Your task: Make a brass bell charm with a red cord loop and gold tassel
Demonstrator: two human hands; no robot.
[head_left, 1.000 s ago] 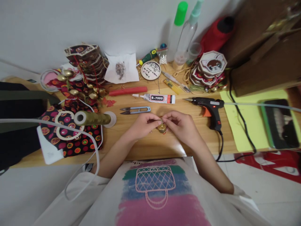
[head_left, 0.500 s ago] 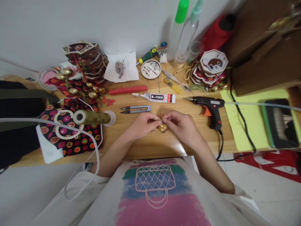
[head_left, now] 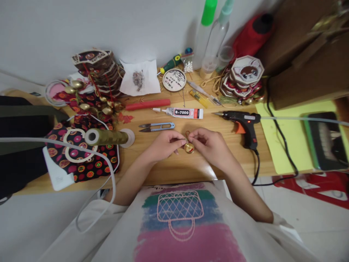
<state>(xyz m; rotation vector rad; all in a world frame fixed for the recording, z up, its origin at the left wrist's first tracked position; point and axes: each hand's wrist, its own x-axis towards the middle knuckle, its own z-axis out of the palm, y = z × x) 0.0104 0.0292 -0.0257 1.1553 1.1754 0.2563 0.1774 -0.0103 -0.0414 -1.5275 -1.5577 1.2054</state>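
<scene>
A small round gold bell (head_left: 189,148) with a touch of red hangs just below my fingertips, low over the wooden table. A thin brown cord loop (head_left: 187,133) stands up above it. My left hand (head_left: 169,145) pinches the cord at the bell's top from the left, thumb against forefinger. From the right, my right hand (head_left: 208,145) pinches the same cord close by. The fingers hide the exact point of grip. Blue thread snips (head_left: 159,126) lie beyond my left hand, and a B-7000 glue tube (head_left: 181,113) lies farther back.
On the right, a black glue gun (head_left: 242,122) rests with its cable over the table edge. A spool of olive thread (head_left: 109,137) lies on patterned fabric at left, with a white cable crossing in front. Stacked ornaments (head_left: 247,72) and bottles (head_left: 215,40) line the back.
Both hands keep their pinch at the cord in nearly the same place. The bell has turned slightly, showing its red part differently. The view has shifted a little.
</scene>
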